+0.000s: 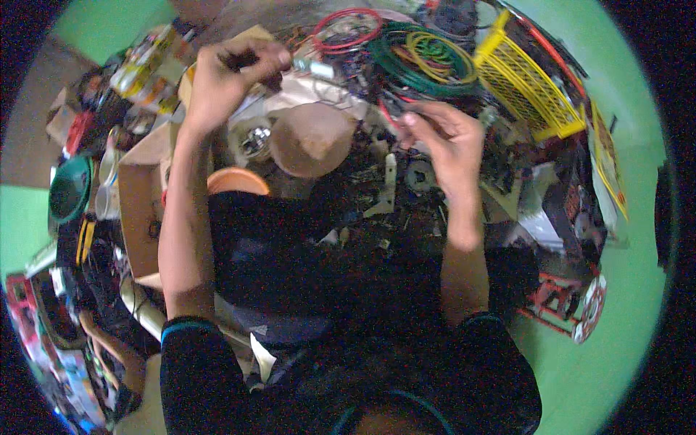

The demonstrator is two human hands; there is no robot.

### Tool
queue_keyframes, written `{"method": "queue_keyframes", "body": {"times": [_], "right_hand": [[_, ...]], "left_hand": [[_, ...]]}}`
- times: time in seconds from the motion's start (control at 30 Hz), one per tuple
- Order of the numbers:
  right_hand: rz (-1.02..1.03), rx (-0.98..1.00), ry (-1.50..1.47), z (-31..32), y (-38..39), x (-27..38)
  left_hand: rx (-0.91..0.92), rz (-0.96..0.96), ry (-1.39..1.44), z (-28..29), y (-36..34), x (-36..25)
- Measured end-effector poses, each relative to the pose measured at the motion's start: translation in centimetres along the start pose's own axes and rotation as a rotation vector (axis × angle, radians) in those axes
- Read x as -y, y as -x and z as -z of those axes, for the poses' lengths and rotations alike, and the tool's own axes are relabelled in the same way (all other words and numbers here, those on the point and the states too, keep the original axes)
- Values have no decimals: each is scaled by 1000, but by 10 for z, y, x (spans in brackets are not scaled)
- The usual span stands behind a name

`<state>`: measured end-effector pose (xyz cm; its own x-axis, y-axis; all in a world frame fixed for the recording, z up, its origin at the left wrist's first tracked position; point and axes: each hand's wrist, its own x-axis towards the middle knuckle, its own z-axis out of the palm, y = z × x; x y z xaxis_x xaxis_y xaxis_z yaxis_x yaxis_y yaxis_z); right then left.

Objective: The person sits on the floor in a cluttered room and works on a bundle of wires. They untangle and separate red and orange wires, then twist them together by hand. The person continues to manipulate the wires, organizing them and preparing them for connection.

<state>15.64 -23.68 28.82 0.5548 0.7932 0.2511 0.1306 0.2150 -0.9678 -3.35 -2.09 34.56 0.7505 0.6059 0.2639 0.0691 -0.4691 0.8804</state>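
Observation:
My left hand (225,83) is raised at the upper left, above the cluttered work area. Its fingers and thumb are pinched together, and what they hold is too blurred to make out. Just right of its fingertips is a small white and green cylinder (313,69). Farther right, my right hand (446,138) has its thumb and fingers closed on a slim red and dark thing (391,112) whose kind I cannot tell. Between and below the hands lies a round brown dish (312,141). Left of the dish, a clear container (254,136) holds shiny bits.
Red wire (348,30) and green coils (424,61) lie at the back, beside a yellow basket (529,80). An orange bowl (238,180) and a cardboard box (139,210) stand left. Another person's arm (116,348) shows lower left. A red metal frame (562,304) is lower right.

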Motion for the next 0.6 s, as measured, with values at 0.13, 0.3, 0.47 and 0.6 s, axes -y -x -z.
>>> {"method": "queue_keyframes", "body": {"times": [0.13,0.3,0.47,0.6], "right_hand": [[-37,1,10,-3,-4,-14],[-133,33,122,-12,-12,-52],[-239,63,413,-23,-23,-70],[-247,44,402,-29,-29,-77]], "left_hand": [[-213,121,10,49,9,57],[-351,366,-317,61,54,150],[-515,313,-355,51,75,236],[-539,537,-206,45,63,262]]}}
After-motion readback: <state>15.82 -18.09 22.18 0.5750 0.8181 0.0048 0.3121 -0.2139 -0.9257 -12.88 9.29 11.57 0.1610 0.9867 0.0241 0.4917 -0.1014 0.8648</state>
